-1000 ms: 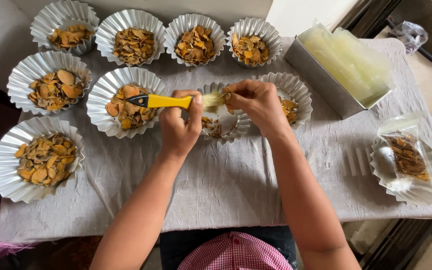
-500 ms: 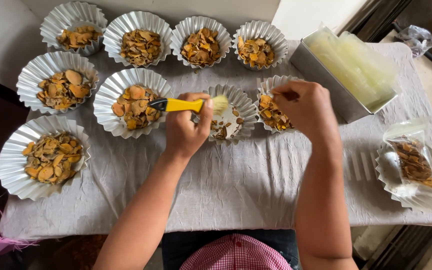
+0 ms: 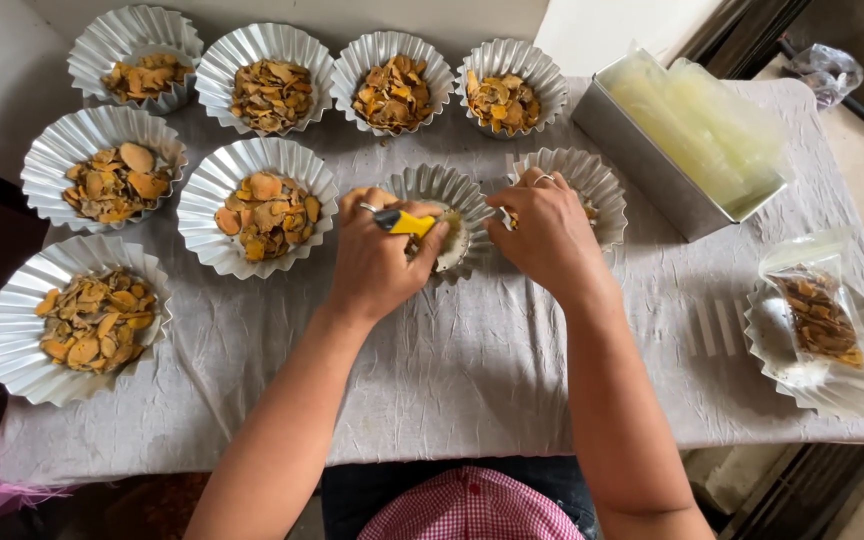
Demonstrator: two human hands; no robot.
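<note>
My left hand point(image 3: 377, 255) grips a yellow-handled knife point(image 3: 404, 222) over a fluted foil dish point(image 3: 442, 190) in the middle of the table. The knife's blade is hidden behind the hand. My right hand point(image 3: 544, 232) rests with closed fingers on the edge between that dish and another foil dish point(image 3: 597, 180) to its right; what it pinches is hidden. Both dishes hold a few orange-brown dried slices, mostly covered by my hands.
Several foil dishes full of dried orange slices point(image 3: 267, 210) stand at the left and along the back. A metal tray of clear plastic bags point(image 3: 687, 130) sits at the back right. A foil dish with a filled bag point(image 3: 817, 315) lies at the right edge. A grey cloth point(image 3: 472, 370) covers the table.
My left hand has turned the knife so its yellow handle is mostly hidden in the fist. My right hand moved left and down from the right dish to the dishes' shared edge.
</note>
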